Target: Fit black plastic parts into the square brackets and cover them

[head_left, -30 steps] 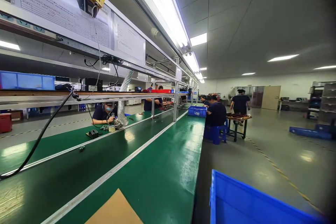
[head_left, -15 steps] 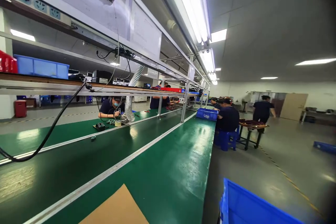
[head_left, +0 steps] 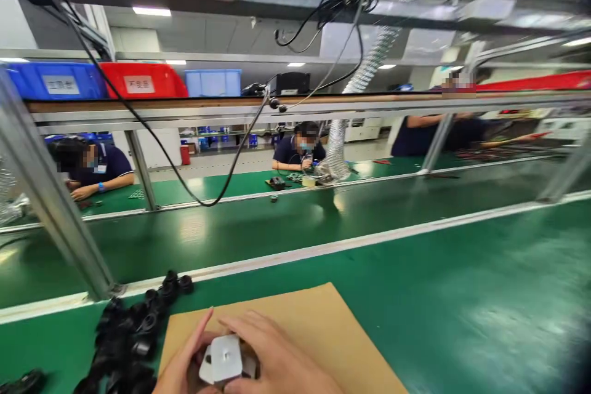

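At the lower middle of the head view, my left hand [head_left: 182, 363] and my right hand [head_left: 272, 351] close round a small silvery metal part [head_left: 226, 358] from both sides. Its upper face is a flat plate with rounded corners and a small mark at the centre. A second pale plate edge shows beneath it. The rest of the part is hidden by my fingers. Both hands are over a brown cardboard sheet [head_left: 323, 320]. To the left of the sheet lies a pile of black round plastic parts [head_left: 143, 345].
The green bench [head_left: 438, 295] runs across the view, with a metal post [head_left: 60, 197] at the left. A black cable [head_left: 157, 154] hangs from the shelf, which holds blue and red bins [head_left: 141, 81]. Co-workers [head_left: 300, 148] sit beyond the bench.
The view has swung left and down from along the bench to straight across it. My hands, the metal part and the black plastic parts have come into view.
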Available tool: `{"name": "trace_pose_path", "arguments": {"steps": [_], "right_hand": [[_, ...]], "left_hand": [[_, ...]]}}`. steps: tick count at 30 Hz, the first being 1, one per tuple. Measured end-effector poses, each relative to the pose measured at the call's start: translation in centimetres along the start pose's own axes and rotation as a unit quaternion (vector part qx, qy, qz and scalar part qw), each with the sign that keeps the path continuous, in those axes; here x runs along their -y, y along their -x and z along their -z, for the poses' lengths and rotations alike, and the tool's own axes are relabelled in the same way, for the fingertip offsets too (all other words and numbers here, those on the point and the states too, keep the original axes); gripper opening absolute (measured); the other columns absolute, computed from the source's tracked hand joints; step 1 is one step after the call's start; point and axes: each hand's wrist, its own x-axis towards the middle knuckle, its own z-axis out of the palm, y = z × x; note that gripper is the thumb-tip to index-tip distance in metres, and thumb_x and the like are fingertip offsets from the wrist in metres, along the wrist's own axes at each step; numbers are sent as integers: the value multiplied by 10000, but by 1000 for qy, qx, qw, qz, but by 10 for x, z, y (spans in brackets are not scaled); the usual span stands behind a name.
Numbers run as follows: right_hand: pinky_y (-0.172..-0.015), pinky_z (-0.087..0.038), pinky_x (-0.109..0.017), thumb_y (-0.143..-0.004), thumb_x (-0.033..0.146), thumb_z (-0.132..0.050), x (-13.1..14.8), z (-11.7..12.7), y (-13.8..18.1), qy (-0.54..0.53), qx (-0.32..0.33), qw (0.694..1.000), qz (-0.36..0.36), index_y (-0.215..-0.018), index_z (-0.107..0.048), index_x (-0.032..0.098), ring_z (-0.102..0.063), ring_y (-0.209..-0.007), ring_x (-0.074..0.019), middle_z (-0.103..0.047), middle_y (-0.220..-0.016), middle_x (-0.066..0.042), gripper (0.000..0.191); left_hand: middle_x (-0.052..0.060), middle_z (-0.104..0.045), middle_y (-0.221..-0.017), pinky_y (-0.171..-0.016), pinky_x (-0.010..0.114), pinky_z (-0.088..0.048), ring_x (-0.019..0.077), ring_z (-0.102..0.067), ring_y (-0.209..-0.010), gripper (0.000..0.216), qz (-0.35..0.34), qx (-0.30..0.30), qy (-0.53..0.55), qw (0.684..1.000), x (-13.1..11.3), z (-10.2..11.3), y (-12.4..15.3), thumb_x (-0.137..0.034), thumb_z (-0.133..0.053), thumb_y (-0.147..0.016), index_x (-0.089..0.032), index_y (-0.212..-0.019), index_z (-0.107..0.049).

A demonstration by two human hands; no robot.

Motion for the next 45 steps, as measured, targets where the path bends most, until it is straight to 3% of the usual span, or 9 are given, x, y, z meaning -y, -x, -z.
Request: {"name": "trace_pose_path", "arguments": {"steps": [3,10,15,19,23,27,33,38,45], "right_hand": [[-1226,-400,-477,-708,294,-806,7,-11,-7,22,-4,1000,9,-1598,-450,235,-515,-1442,-361,-567,-1570,-129,960],[-1107,-439,-580,-907,317,-651,22,-40,-16,130,-131,980,-74,-1477,-547,166,-626,-1235,-383,-678,-1364,-190,599],[-1028,-503,-412,-741,383,-895,14,-9,-9,42,-26,999,20,-1304,-640,288,-642,-1163,-292,-706,-1285,-45,625],[-1156,-435,-400,-805,188,-782,8,2,-8,-40,8,997,71,-1508,-506,275,-536,-1372,-274,-592,-1515,-77,760],[-1139,-427,-397,-754,119,-772,17,-2,-12,-64,-19,996,59,-1506,-504,331,-535,-1339,-263,-616,-1469,-40,825],[-1037,-420,-394,-751,153,-780,29,-14,-14,-3,-50,997,50,-1318,-597,347,-560,-1199,-251,-665,-1310,9,626],[-885,-389,-452,-895,326,-696,26,-51,-18,133,-152,979,-25,-1111,-632,258,-574,-1003,-289,-660,-1110,-57,235],[-965,-453,-396,-769,370,-887,21,-16,-13,58,-71,996,13,-1313,-614,312,-618,-1105,-271,-691,-1213,-22,611],[-1210,-359,-451,-765,36,-640,17,18,-12,-71,38,994,78,-1491,-544,365,-524,-1372,-253,-621,-1474,-25,803]], "left_hand": [[121,-713,-1292,-980,460,-534,331,-700,-1073,1134,-9,67,10,998,8,7,-1,-554,-957,-736,-354,-1662,-335],[90,-689,-1357,-1014,414,-544,286,-689,-1092,974,47,17,-3,999,-2,2,-2,-481,-907,-830,-366,-1639,-376],[60,-702,-1358,-1006,410,-539,283,-681,-1082,1012,42,49,-1,998,-8,9,-2,-372,-957,-779,-415,-1626,-404],[73,-679,-1408,-1074,453,-500,312,-666,-1175,1034,36,80,-21,996,-10,14,-4,-325,-938,-799,-424,-1648,-356],[84,-665,-1446,-1168,499,-454,338,-634,-1299,1012,34,86,-11,996,-11,11,-5,-348,-914,-837,-416,-1659,-328],[91,-646,-1496,-1244,499,-400,348,-576,-1406,1062,21,75,-2,997,-9,7,-4,-339,-934,-824,-387,-1673,-298],[109,-668,-1463,-1134,472,-506,314,-681,-1239,946,28,74,-42,996,-3,13,-7,-397,-819,-931,-371,-1688,-254],[81,-589,-1577,-1268,520,-380,351,-566,-1422,881,6,55,-82,995,-4,20,-9,-355,-866,-877,-396,-1630,-410],[125,-575,-1574,-1281,551,-361,390,-539,-1446,1274,-6,79,-67,995,-8,15,-7,-353,-1011,-693,-333,-1701,-232]]}}
